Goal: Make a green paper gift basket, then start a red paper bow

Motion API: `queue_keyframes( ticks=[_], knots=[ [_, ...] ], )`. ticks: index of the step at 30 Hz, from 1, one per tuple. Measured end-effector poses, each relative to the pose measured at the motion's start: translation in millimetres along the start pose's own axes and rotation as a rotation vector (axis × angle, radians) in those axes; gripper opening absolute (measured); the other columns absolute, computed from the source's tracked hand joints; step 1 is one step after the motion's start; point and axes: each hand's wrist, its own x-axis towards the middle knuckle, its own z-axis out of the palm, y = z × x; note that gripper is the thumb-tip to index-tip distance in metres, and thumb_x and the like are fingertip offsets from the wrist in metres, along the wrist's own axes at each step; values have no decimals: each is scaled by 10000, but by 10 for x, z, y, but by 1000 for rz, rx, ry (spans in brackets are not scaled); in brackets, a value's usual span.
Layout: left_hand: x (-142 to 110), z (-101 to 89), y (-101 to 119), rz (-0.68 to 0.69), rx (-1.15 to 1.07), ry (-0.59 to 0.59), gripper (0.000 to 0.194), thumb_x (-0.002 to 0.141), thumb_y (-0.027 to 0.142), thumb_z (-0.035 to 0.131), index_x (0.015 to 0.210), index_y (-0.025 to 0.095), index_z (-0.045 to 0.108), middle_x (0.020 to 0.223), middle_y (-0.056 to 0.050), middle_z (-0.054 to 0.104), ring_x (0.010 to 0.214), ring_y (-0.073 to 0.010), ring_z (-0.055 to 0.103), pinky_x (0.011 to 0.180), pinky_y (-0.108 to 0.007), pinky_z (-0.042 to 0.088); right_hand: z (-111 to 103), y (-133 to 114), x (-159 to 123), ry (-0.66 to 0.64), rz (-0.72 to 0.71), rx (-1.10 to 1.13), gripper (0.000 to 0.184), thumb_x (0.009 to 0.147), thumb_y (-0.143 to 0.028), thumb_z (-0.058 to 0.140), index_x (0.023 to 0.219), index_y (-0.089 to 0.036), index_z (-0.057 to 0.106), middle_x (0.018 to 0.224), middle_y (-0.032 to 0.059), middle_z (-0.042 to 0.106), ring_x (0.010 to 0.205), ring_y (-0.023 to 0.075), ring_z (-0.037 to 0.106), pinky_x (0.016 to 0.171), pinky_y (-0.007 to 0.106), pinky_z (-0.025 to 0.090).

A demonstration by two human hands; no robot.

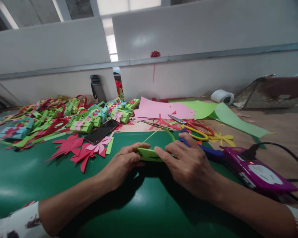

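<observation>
A small light-green handbag-shaped piece (151, 154), of paper or thin foam, is held just above the green table mat, with a thin green strip (152, 135) arching over it like a handle. My left hand (127, 158) pinches its left end between thumb and fingers. At the right end, my right hand (186, 158) grips it, thumb laid along the top and the other fingers partly hidden behind. A blue tool (211, 152), perhaps a glue gun, lies just behind my right hand; that hand hides part of it.
Left are red flower cutouts (67, 145), a black phone (102, 131) and a heap of small finished bags (81, 124). Ahead lie pink sheets (161, 109) and scissors (197, 130). A purple power strip (258, 170) with cables sits right. A bottle (97, 88) stands behind.
</observation>
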Motion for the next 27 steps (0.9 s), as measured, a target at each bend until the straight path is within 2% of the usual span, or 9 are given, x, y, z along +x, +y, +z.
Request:
queue_keyframes(
  ticks=[5, 12, 19, 27],
  knots=[
    [-22, 46, 26, -7, 4, -27, 439, 598, 106, 491, 1014, 210, 585, 946, -13, 629, 874, -162, 544, 767, -247, 419, 4, -4, 12, -10, 9, -25, 254, 853, -85, 425, 960, -112, 654, 655, 40, 589, 634, 153, 517, 860, 439, 350],
    [-34, 87, 32, -23, -95, -1, 377, 625, 102, 528, 979, 204, 611, 896, -18, 635, 860, -144, 556, 748, -216, 424, -36, -45, 41, 0, -55, -55, 283, 862, -78, 396, 866, -113, 676, 630, 44, 591, 618, 161, 509, 841, 446, 363],
    [-42, 81, 52, -29, -189, -29, 314, 633, 81, 524, 921, 164, 617, 906, -47, 632, 877, -177, 578, 805, -294, 453, -69, -95, 37, -5, -114, -146, 287, 863, -66, 399, 974, -80, 663, 772, 103, 664, 755, 214, 573, 878, 478, 356],
    [-56, 107, 34, 41, -138, -43, 439, 606, -1, 496, 978, 183, 638, 931, -35, 661, 872, -147, 587, 811, -244, 431, -70, -72, 34, -19, -68, -110, 301, 877, -77, 382, 957, -98, 672, 794, 100, 675, 809, 217, 601, 924, 511, 347]
  ],
)
